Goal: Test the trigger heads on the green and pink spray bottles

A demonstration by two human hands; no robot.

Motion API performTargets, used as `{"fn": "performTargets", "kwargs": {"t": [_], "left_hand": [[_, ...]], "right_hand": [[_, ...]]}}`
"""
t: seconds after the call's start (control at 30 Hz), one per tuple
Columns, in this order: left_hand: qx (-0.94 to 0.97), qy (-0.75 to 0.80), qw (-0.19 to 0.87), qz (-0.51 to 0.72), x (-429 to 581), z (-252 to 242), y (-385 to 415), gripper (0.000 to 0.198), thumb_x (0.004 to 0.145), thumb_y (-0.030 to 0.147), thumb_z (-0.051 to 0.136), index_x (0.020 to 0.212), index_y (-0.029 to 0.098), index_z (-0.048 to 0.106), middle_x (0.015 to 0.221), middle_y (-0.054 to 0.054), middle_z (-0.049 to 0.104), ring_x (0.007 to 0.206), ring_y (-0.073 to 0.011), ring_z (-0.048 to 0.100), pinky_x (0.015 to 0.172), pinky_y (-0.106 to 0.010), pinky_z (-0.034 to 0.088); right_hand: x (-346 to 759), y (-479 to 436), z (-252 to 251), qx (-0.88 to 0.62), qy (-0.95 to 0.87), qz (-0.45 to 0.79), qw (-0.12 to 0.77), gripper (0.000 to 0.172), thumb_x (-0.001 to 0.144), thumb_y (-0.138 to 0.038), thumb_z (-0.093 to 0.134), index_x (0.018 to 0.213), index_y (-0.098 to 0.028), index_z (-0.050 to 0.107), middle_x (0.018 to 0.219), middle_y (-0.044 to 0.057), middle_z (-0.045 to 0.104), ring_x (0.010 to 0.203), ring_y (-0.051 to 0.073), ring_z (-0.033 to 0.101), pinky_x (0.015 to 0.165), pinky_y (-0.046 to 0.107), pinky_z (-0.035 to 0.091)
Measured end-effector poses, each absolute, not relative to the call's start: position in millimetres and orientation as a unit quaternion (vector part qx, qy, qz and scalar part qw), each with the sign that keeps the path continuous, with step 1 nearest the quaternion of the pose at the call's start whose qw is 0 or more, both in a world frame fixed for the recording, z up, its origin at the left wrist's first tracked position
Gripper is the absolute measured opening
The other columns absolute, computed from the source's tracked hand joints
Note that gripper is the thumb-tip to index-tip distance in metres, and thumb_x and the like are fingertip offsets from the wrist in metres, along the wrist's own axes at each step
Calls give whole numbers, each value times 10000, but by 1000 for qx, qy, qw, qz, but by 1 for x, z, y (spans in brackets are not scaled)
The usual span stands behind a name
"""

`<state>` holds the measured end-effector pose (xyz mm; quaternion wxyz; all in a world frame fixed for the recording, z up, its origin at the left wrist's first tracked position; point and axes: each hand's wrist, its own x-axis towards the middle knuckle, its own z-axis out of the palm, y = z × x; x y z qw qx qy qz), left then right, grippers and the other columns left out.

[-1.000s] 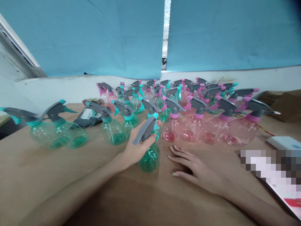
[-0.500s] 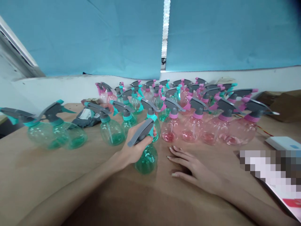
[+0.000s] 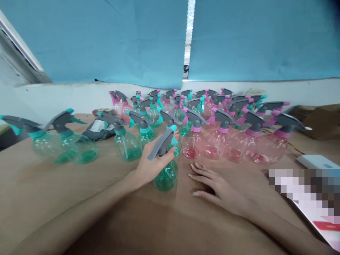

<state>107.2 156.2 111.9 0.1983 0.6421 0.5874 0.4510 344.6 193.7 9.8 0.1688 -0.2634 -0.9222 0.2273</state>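
Note:
My left hand (image 3: 151, 161) is wrapped round the neck of a green spray bottle (image 3: 166, 179), just under its grey trigger head with turquoise parts. The bottle is close to upright, in front of the row of bottles. My right hand (image 3: 215, 186) lies on the wooden table (image 3: 148, 226) with its fingers spread and nothing in them. Just beyond its fingertips stands a pink spray bottle (image 3: 191, 147). Left of the held bottle, another green spray bottle (image 3: 127, 148) stands in the row.
Several more green and pink bottles crowd the back of the table. Two green bottles (image 3: 79, 150) stand at the left, near a dark plastic bag (image 3: 99, 130). A white box (image 3: 315, 162), a partly blurred sheet (image 3: 325, 232) and a brown carton (image 3: 324, 122) lie at the right.
The held bottle and my left hand appear slightly higher in view, and the trigger head is a little more upright. My right hand stays flat on the table. The camera has shifted slightly.

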Motion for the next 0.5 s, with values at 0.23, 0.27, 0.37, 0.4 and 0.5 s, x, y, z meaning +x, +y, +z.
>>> {"fn": "performTargets", "kwargs": {"t": [0.23, 0.27, 0.37, 0.4, 0.5], "left_hand": [[654, 588, 185, 438, 102, 103, 148, 423, 783, 254, 618, 1204, 251, 579, 883, -5, 704, 708, -162, 625, 647, -286, 514], [652, 586, 199, 439, 101, 100, 146, 404, 787, 267, 620, 1188, 242, 586, 933, -21, 712, 757, -180, 644, 663, -301, 524], [642, 570, 250, 447, 95, 95, 140, 330, 792, 294, 636, 1115, 225, 617, 1033, -48, 715, 879, -224, 669, 707, -335, 545], [641, 564, 258, 452, 92, 94, 138, 329, 789, 301, 649, 1109, 226, 619, 1026, -45, 719, 904, -230, 671, 730, -344, 547], [647, 546, 269, 460, 82, 94, 128, 319, 803, 342, 659, 1102, 237, 622, 1039, -32, 716, 962, -229, 668, 802, -363, 542]], "right_hand": [[341, 190, 11, -280, -929, 180, 162, 516, 893, -511, 531, 1344, -260, 512, 1469, 57, 416, 1369, 276, 332, 1108, 501, 317], [339, 188, 13, -285, -930, 170, 161, 525, 888, -516, 536, 1343, -254, 515, 1459, 66, 430, 1362, 284, 344, 1101, 510, 326], [329, 181, 22, -289, -934, 147, 149, 554, 874, -529, 547, 1338, -227, 521, 1436, 92, 461, 1342, 302, 377, 1085, 527, 340], [325, 178, 26, -289, -935, 145, 145, 559, 873, -528, 549, 1337, -217, 521, 1424, 100, 475, 1330, 303, 395, 1081, 528, 346], [308, 167, 40, -288, -932, 163, 148, 577, 872, -522, 550, 1351, -206, 489, 1391, 108, 513, 1277, 291, 467, 1051, 512, 389]]}}
